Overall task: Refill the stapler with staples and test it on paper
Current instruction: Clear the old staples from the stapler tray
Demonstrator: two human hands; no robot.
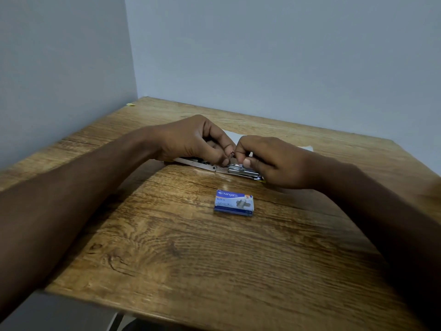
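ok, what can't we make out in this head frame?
- Head view: whether staples sit in the opened metal stapler; left hand and right hand cover its channel.
- What the fingertips pinch: too small.
- White paper sheet: mostly hidden behind both hands.
- Blue cardboard staple box: closed, so contents unseen; small print blurred.

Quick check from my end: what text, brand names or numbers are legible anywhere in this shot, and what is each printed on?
"kangaro": white brand name on the blue top of the staple box, lying on the wooden table.
Small line under the brand on the same box: begins with what looks like "No.", the rest too blurred to read.
Fine print lower on the box face: too small to read.
Opened stapler under both hands: no readable marking.
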